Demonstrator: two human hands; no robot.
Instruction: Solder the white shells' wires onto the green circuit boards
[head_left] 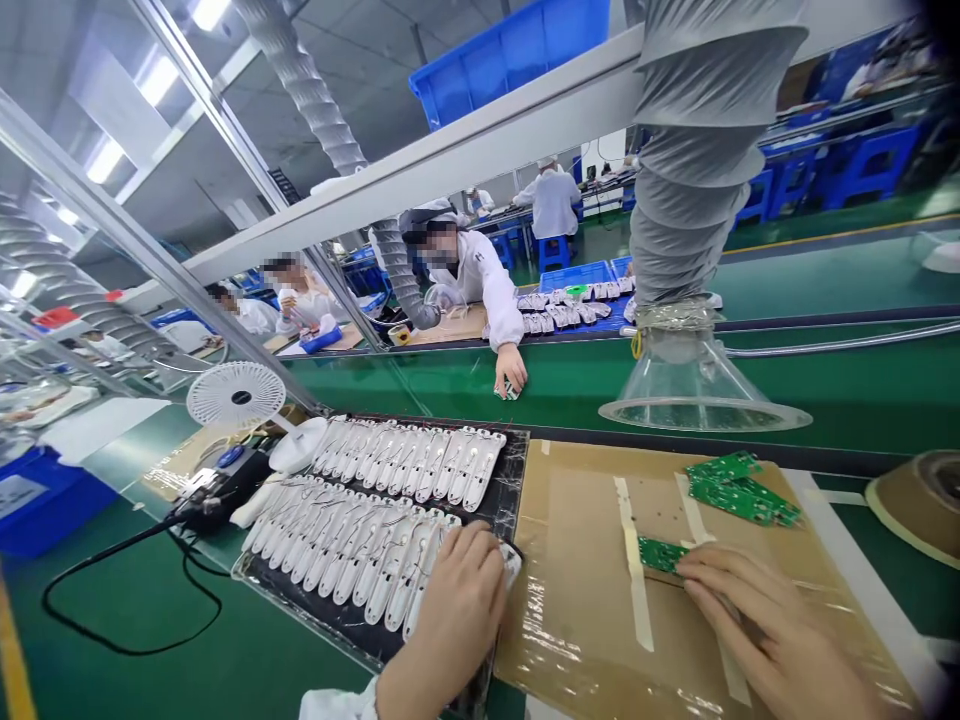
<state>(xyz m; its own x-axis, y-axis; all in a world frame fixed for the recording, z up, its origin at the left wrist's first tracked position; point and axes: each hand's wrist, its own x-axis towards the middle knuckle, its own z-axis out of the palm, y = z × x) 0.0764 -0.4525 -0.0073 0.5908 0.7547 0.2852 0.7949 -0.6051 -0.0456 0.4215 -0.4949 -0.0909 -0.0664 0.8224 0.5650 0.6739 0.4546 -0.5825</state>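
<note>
My right hand (765, 610) pinches the near end of a small green circuit board (660, 553) that lies on the taped cardboard sheet (570, 560). Several more green circuit boards (739, 488) are piled farther back on that cardboard. At the right end of the front row of white plastic shells, my left hand (469, 590) has its fingers curled round a white plastic shell (513, 565); most of this shell is hidden beneath the hand. Two rows of similar white shells (330, 545) with thin wires lie on a black tray (517, 465).
A clear fume hood (697, 385) hangs on a grey duct above the cardboard. A white fan (236, 398) and a black device with a cable (232, 480) stand left. Across the green belt (390, 385), a co-worker's hand (511, 370) touches a small part. A tape roll (919, 505) sits right.
</note>
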